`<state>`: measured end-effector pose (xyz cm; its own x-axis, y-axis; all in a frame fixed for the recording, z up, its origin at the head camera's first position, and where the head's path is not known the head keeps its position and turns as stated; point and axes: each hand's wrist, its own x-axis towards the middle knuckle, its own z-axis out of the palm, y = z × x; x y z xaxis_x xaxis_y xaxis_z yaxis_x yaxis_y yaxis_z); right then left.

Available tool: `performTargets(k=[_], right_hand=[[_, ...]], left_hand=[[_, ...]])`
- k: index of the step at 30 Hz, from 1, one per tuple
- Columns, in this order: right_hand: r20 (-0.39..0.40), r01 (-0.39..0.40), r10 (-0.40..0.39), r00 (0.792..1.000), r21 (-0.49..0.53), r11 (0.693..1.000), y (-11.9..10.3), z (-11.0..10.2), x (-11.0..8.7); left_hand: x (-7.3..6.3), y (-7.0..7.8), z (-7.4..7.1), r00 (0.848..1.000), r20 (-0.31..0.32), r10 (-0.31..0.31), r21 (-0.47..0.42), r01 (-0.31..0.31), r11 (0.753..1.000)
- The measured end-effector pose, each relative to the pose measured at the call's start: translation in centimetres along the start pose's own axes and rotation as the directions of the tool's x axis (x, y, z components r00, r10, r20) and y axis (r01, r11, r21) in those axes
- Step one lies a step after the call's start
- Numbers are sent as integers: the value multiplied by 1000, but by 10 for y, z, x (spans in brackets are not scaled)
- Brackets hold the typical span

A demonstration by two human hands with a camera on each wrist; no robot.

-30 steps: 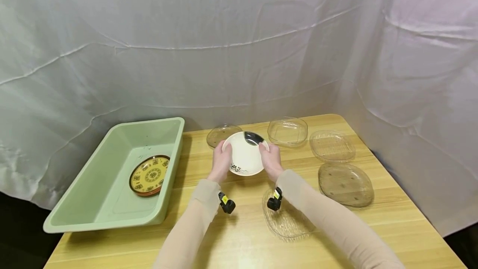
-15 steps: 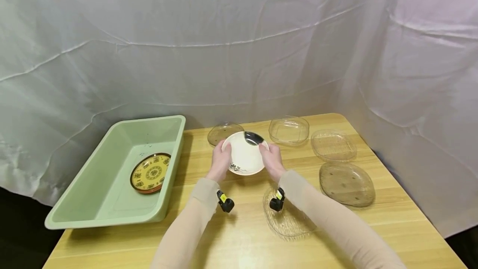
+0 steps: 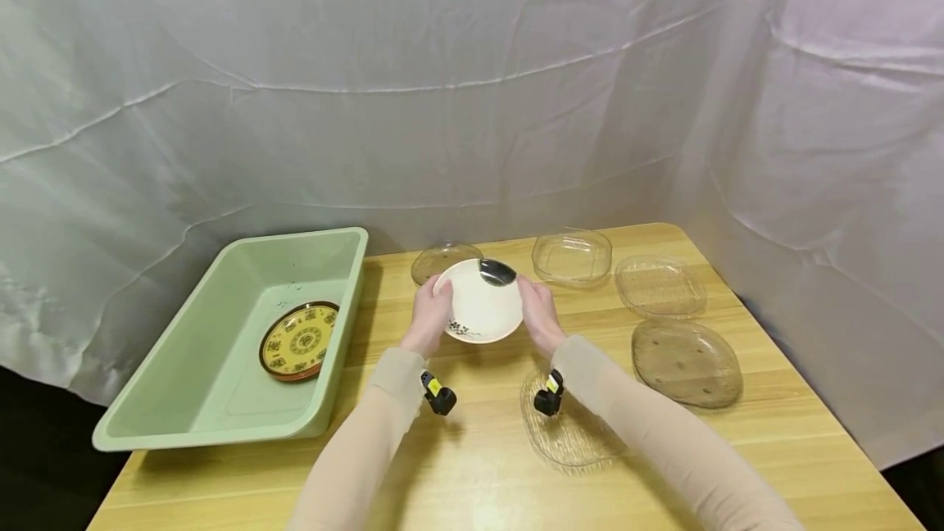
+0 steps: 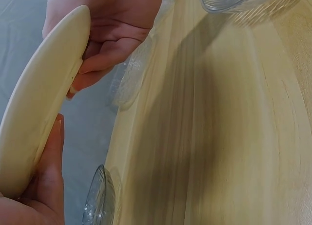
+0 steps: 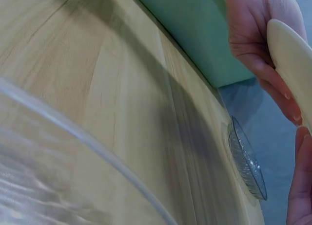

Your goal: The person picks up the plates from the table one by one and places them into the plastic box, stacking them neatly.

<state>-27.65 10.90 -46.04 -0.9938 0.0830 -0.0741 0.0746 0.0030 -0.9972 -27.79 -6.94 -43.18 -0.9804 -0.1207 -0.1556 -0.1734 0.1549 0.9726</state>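
A shallow white plate (image 3: 483,306) with a black patch and a small dark floral print is held level above the table's middle. My left hand (image 3: 430,316) grips its left edge, thumb over the rim and fingers underneath. At the opposite edge my right hand (image 3: 542,315) holds the plate, its thumb now at the rim rather than across the face. Both wrist views show the pale underside of the plate (image 4: 36,103) with fingertips of both hands below it, and a shadow falls on the wood beneath.
A green tub (image 3: 199,437) on the left contains a yellow patterned plate (image 3: 298,342) with a brown rim. Clear glass dishes (image 3: 574,259) stand along the back and right, including a brownish one (image 3: 686,363). A ribbed glass plate (image 3: 571,442) lies below my right forearm.
The white plate has turned slightly counterclockwise and shifted a little left with my left hand. My right thumb has slid from the plate's face to its edge.
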Motion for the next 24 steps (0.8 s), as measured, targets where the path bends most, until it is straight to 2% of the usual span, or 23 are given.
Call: performTargets(k=[6, 12, 19, 24], right_hand=[[35, -64, 62, 997, 68, 996, 0, -3, 2], [47, -101, 97, 994, 96, 990, -3, -5, 1], [81, -90, 80, 994, 138, 986, -6, -4, 1], [105, -83, 67, 992, 157, 984, -9, -2, 0]], left_hand=[[-1, 2, -4, 1000, 3, -18, -1, 18, 1000], [0, 9, -8, 1000, -7, 18, 1, -18, 1000], [1, 25, -19, 1000, 0, 31, -10, -31, 999], [3, 38, -30, 998, 8, 57, 21, -58, 998]])
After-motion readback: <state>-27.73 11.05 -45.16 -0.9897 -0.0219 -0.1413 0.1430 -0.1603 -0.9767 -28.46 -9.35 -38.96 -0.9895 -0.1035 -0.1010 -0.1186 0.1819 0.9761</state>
